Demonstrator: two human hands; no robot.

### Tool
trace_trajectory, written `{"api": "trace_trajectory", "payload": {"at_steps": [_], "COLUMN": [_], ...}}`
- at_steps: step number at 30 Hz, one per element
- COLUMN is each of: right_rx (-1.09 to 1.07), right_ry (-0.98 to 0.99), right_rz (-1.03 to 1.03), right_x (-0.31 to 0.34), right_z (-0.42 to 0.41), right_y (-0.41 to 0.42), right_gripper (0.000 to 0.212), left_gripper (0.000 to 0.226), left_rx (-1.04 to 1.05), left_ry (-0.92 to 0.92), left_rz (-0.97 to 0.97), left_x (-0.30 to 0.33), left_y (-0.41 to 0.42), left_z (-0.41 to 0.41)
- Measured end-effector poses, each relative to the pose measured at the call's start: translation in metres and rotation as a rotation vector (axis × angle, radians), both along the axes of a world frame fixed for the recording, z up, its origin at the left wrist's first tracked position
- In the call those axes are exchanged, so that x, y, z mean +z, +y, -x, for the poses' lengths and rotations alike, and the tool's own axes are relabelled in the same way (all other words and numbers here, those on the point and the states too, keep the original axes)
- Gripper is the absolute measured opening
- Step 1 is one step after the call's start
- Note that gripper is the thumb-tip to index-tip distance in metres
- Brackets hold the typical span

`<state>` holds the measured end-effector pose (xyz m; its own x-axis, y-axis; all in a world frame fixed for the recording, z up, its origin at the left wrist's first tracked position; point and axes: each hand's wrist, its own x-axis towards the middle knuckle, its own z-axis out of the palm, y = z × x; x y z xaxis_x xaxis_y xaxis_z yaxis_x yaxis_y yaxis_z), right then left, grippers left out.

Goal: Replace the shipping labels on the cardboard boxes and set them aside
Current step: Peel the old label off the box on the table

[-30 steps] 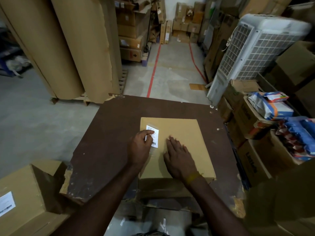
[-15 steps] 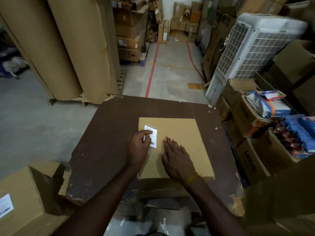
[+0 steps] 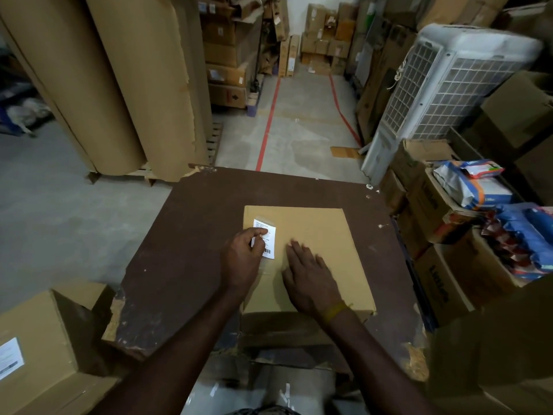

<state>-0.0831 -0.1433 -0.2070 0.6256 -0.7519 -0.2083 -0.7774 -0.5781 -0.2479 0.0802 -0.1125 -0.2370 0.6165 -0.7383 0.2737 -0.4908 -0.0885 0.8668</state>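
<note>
A flat cardboard box [image 3: 317,235] lies on the dark brown table [image 3: 191,235], near its front edge. A small white shipping label [image 3: 268,235] with a barcode sits under clear tape near the box's left side. My left hand [image 3: 241,262] has its fingers curled and its thumb and forefinger pinch the label's left edge. My right hand [image 3: 309,278] lies flat on the box top just right of the label, fingers straight and pressing down.
An open carton with a white label [image 3: 39,348] stands on the floor at lower left. Cartons and bagged goods [image 3: 478,190] crowd the right side below a white air cooler [image 3: 449,85]. Tall brown paper rolls [image 3: 125,85] stand at the left.
The hands stay almost in place on the box. My left thumb and forefinger have shifted slightly along the label's left edge.
</note>
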Motion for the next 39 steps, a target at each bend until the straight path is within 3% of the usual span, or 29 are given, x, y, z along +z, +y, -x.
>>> {"api": "trace_trajectory", "payload": {"at_steps": [4, 10, 12, 16, 22, 25, 28, 34, 39], "right_rx": [-0.004, 0.058, 0.035, -0.011, 0.044, 0.042, 0.075, 0.001, 0.2], "right_ry": [0.003, -0.002, -0.007, -0.003, 0.003, 0.002, -0.003, 0.028, 0.013], "right_rz": [-0.003, 0.011, 0.009, 0.027, 0.013, 0.116, 0.019, 0.016, 0.027], "right_x": [-0.002, -0.002, -0.001, -0.003, -0.005, -0.003, 0.0, 0.001, -0.004], "right_z": [-0.002, 0.026, 0.017, -0.006, 0.016, 0.026, 0.022, 0.002, 0.027], "right_y": [0.006, 0.039, 0.022, -0.008, 0.032, 0.048, 0.027, -0.002, 0.03], "right_gripper": [0.063, 0.093, 0.089, 0.062, 0.079, 0.069, 0.086, 0.062, 0.086], "left_gripper": [0.026, 0.031, 0.032, 0.031, 0.031, 0.03, 0.029, 0.03, 0.027], "left_rx": [0.008, 0.014, 0.013, 0.002, 0.009, 0.019, 0.012, 0.003, 0.011], "left_ry": [0.007, 0.036, 0.035, 0.05, 0.044, 0.043, 0.045, 0.048, 0.078], "left_rz": [-0.003, 0.001, -0.001, -0.009, 0.009, 0.009, 0.005, -0.002, 0.002], "left_x": [0.001, 0.004, 0.002, 0.0, 0.003, 0.002, 0.0, 0.001, 0.003], "left_y": [0.002, 0.002, 0.001, 0.0, 0.003, 0.002, 0.0, 0.002, 0.003], "left_z": [0.001, 0.001, 0.001, 0.001, 0.001, 0.001, -0.001, 0.0, -0.001]}}
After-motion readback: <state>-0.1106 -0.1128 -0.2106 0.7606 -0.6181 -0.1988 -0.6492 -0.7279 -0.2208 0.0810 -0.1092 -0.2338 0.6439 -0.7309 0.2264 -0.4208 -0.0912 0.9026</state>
